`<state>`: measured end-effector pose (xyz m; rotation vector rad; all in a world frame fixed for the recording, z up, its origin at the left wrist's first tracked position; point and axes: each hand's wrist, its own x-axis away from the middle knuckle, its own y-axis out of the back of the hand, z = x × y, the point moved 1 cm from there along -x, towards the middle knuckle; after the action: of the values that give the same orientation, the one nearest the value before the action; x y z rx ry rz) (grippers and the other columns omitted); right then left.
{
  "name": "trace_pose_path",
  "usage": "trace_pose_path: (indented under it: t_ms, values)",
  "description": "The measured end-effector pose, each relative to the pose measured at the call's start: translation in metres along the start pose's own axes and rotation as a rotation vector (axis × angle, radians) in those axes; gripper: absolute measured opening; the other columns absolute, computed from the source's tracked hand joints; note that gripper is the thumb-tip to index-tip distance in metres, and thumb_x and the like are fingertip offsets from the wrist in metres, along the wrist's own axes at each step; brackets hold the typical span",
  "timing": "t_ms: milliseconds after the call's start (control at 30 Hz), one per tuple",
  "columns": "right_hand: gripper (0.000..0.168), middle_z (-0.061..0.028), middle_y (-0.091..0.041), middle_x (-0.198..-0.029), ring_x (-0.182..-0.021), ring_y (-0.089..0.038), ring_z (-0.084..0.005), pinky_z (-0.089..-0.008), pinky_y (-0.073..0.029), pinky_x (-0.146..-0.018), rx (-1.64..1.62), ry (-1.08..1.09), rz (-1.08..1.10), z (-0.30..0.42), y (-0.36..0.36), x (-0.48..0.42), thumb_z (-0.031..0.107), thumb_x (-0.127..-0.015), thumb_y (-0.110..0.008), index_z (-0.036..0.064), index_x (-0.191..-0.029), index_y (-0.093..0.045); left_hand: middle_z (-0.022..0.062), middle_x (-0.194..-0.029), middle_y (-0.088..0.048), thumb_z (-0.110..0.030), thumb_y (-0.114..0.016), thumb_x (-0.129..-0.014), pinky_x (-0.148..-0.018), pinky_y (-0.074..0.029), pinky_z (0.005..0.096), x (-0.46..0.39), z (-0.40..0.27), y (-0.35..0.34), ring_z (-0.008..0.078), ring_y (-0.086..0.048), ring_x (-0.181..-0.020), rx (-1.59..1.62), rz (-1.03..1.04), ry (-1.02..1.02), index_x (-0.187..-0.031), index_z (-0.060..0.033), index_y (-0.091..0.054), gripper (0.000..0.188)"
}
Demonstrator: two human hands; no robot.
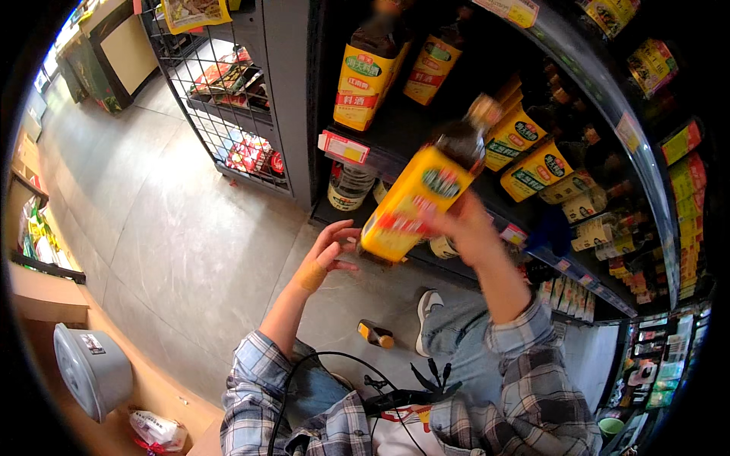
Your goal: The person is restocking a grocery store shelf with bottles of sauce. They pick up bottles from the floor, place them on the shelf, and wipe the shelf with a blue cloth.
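My right hand [469,229] grips a dark sauce-type bottle [415,200] with a yellow and red label and a brownish cap. The bottle is tilted, its cap towards the upper right, in front of the shelf. Near its base, my left hand [328,253] has its fingers apart and holds nothing; whether a fingertip touches the bottle I cannot tell. A tan patch covers part of the left wrist. On the shelf behind stand similar yellow-labelled bottles [358,85]. Another small dark bottle [376,334] lies on the floor between my legs.
The dark shelf [399,137] carries several bottles, with price tags [344,147] along its edge. Clear bottles [347,187] stand on the lower level. A wire-mesh rack [228,108] with packets adjoins it. At the left, a grey lidded bucket [100,370] rests on a wooden surface.
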<state>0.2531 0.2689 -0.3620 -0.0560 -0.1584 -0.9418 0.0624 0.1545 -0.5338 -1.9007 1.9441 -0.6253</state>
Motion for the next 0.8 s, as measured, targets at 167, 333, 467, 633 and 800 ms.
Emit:
trace_pose_path:
  t_ms: [167,333,467,633,800]
  values:
    - [0.048,-0.0086,-0.057,-0.113,-0.098,-0.059,-0.0207,-0.0360,-0.055,-0.071,0.026,0.138,-0.092,0.070,0.029,-0.036,0.025,-0.080,-0.068,0.008,-0.120,-0.046,0.0125,-0.131,-0.043,-0.045,-0.053,-0.086,-0.084,-0.049,0.0380,-0.002,0.002,-0.003,0.0248,-0.050,-0.113,-0.084,0.020,0.052,-0.133,-0.0092,-0.033,0.063]
    - [0.053,-0.0097,-0.055,-0.116,-0.107,-0.054,-0.0222,-0.0396,-0.053,-0.079,0.179,0.209,-0.129,0.089,0.051,-0.087,0.025,-0.077,-0.071,0.007,-0.120,-0.046,0.0127,-0.130,-0.044,-0.043,-0.052,-0.087,-0.083,-0.049,0.0373,-0.003,0.000,-0.007,0.0238,-0.051,-0.111,-0.119,-0.005,0.065,-0.133,-0.0085,-0.034,0.060]
    - [0.060,-0.0122,-0.054,-0.118,-0.109,-0.053,-0.0256,-0.0422,-0.050,-0.083,0.296,0.187,-0.159,0.080,0.058,-0.123,0.024,-0.073,-0.074,0.006,-0.121,-0.044,0.0129,-0.130,-0.044,-0.044,-0.052,-0.086,-0.083,-0.049,0.0375,-0.003,-0.002,-0.009,0.0234,-0.051,-0.111,-0.109,-0.013,0.092,-0.132,-0.0083,-0.034,0.061]
    - [0.059,-0.0134,-0.055,-0.117,-0.107,-0.054,-0.0264,-0.0406,-0.049,-0.082,0.330,0.195,-0.157,0.063,0.050,-0.147,0.025,-0.072,-0.075,0.004,-0.119,-0.045,0.0129,-0.130,-0.045,-0.047,-0.053,-0.085,-0.083,-0.049,0.0382,-0.003,0.003,-0.002,0.0237,-0.051,-0.111,-0.114,-0.015,0.092,-0.132,-0.0083,-0.034,0.064]
    - [0.058,-0.0116,-0.055,-0.118,-0.106,-0.055,-0.0256,-0.0396,-0.048,-0.082,0.422,0.203,-0.160,0.054,0.055,-0.165,0.027,-0.074,-0.074,0.006,-0.119,-0.046,0.0121,-0.129,-0.045,-0.046,-0.053,-0.086,-0.084,-0.048,0.0375,-0.002,0.002,-0.001,0.0233,-0.051,-0.110,-0.109,-0.028,0.099,-0.132,-0.0088,-0.034,0.062]
